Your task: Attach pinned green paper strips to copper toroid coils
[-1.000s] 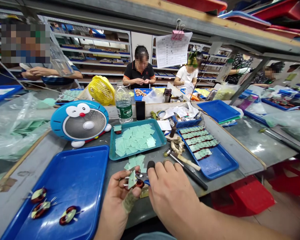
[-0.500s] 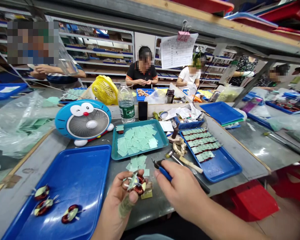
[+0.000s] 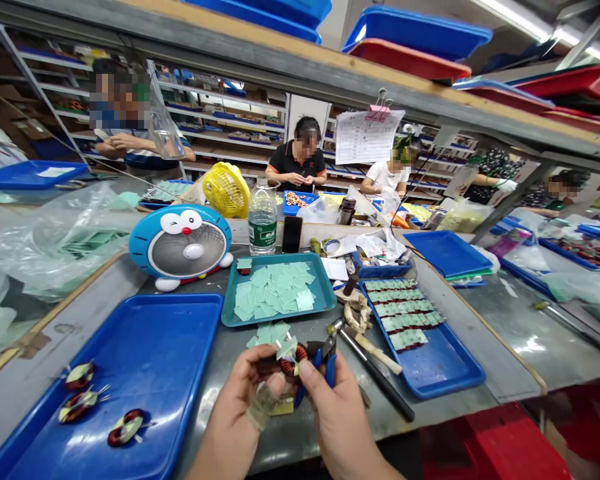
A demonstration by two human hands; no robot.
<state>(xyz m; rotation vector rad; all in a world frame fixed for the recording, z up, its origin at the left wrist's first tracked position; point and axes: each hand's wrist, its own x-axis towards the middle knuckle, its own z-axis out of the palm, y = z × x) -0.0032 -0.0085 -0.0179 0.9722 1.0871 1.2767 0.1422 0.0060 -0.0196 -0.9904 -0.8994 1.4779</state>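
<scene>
My left hand pinches a copper-wound ring coil with a pale green square card on it, low in the middle of the view. My right hand grips blue-handled pliers, whose jaws meet the coil. Both hands hover above the grey bench, just in front of a small heap of loose green cards. A teal tray of green cards lies behind them. Three wound coils rest in the big blue tray at my left.
A hammer lies to my right beside a blue tray with rows of green-carded parts. A blue cartoon fan, water bottle and phone stand behind. Several people work at benches beyond.
My right hand has brought the pliers left onto the coil; half a second ago they were apart. The camera has tilted up, and both hands sit closer together.
</scene>
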